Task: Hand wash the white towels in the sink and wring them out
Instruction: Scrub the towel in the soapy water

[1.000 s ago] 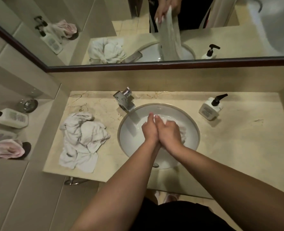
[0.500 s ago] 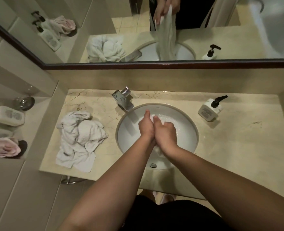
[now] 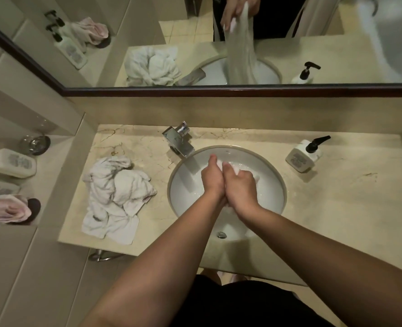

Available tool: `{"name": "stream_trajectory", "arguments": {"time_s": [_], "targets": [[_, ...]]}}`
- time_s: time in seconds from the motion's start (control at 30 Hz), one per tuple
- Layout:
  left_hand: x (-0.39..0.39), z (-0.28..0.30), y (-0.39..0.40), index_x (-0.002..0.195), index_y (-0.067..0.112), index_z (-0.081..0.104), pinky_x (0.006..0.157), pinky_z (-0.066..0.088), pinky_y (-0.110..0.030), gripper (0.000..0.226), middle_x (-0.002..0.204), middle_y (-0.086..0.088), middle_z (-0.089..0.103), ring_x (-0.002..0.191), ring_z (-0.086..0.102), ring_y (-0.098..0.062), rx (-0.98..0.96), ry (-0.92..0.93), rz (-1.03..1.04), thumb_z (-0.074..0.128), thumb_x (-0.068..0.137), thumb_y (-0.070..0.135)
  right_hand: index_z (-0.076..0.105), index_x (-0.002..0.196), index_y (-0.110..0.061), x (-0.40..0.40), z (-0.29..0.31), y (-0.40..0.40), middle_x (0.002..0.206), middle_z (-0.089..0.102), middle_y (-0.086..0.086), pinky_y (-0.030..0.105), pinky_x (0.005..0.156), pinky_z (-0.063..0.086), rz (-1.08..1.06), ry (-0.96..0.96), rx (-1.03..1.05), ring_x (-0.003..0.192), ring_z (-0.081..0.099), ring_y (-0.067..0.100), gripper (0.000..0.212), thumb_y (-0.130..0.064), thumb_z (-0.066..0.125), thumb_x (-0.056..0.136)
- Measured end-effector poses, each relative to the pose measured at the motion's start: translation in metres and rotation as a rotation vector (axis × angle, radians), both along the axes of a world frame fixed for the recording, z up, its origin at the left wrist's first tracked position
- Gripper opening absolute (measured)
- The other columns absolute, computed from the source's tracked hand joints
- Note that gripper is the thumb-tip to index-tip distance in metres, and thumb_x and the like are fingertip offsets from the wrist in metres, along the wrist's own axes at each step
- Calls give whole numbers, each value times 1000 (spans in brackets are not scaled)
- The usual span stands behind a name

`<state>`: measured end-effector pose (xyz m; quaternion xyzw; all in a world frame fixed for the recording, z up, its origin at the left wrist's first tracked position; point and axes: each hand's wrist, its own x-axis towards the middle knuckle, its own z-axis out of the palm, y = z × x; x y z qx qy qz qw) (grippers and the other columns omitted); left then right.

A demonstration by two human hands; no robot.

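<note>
Marble table looks the same as a second ago, pile of towels left of the sink unmoved. Left hand and right hand still squeeze the white towel over the basin, now slightly higher. Towel mostly hidden behind the fingers.

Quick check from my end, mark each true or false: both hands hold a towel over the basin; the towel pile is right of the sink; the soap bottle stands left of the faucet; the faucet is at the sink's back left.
1. Both hands hold a towel over the basin. True: left hand and right hand grip the white towel above the sink.
2. Towel pile is right of the sink. False: the towel pile lies on its left.
3. Soap bottle stands left of the faucet. False: the soap bottle is right of the sink.
4. Faucet at back left. True: faucet.
</note>
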<state>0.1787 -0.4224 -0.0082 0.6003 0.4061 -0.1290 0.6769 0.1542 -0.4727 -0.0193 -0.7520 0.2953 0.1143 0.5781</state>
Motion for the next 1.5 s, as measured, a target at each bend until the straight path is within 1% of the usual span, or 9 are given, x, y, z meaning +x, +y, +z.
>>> {"name": "stream_trajectory", "arguments": {"time_s": [0.13,0.33,0.57,0.73,0.97,1.13,1.3,1.4,1.5], "targets": [[-7,4,-14,76,10,62,65,51,-31,44,71,-9,66,67,65,-24,-130,-31,-95,47,102,42,67,78,-4,28,5,-22,76,70,12,37,68,50,-103,-16,-51,78,69,33,49,-46,51,97],[1,12,-5,68,15,56,61,44,-27,44,66,-1,62,61,58,-15,28,-67,-67,45,104,36,65,73,-12,10,12,-9,73,69,5,30,61,49,-86,-6,48,70,68,25,39,-42,57,96],[-16,18,-14,65,15,58,58,44,-25,41,53,3,60,53,59,-13,-65,-74,-125,53,101,34,63,69,-12,25,8,-23,70,67,4,29,62,41,-206,-28,28,75,67,28,35,-36,61,95],[-9,18,-4,64,15,52,50,40,-21,41,45,9,53,42,51,-7,5,-72,-122,55,101,35,66,74,-10,2,9,-5,72,71,8,33,61,53,-154,-17,110,71,70,28,38,-44,61,91],[-15,22,-16,58,18,52,52,38,-25,42,47,6,53,45,50,-11,-51,-133,-146,56,99,26,60,67,-8,26,22,-26,63,65,7,35,62,48,-291,-79,129,59,61,25,36,-35,62,92],[-3,18,-3,66,14,58,63,46,-29,36,62,-1,62,58,58,-16,7,-103,-87,56,98,30,69,74,-9,1,17,-3,71,72,7,36,62,54,-193,-50,193,65,70,24,36,-42,63,89],[-12,13,-8,61,18,53,65,42,-32,38,51,5,55,56,52,-17,-25,-104,-110,57,97,27,65,74,-9,14,19,-11,73,70,6,29,59,44,-301,-26,113,73,69,27,41,-43,58,96],[-13,12,-11,61,17,53,67,41,-34,36,55,1,54,62,51,-21,-25,-88,-146,58,95,28,67,79,-6,16,16,-16,78,72,10,35,65,53,-331,-8,131,78,71,31,44,-45,56,96],[-2,13,3,69,16,58,60,47,-20,33,62,0,59,60,59,-14,-26,-69,-66,54,100,29,64,73,-11,0,17,4,79,73,11,38,70,56,-220,-41,120,75,70,30,44,-49,58,94]]}}
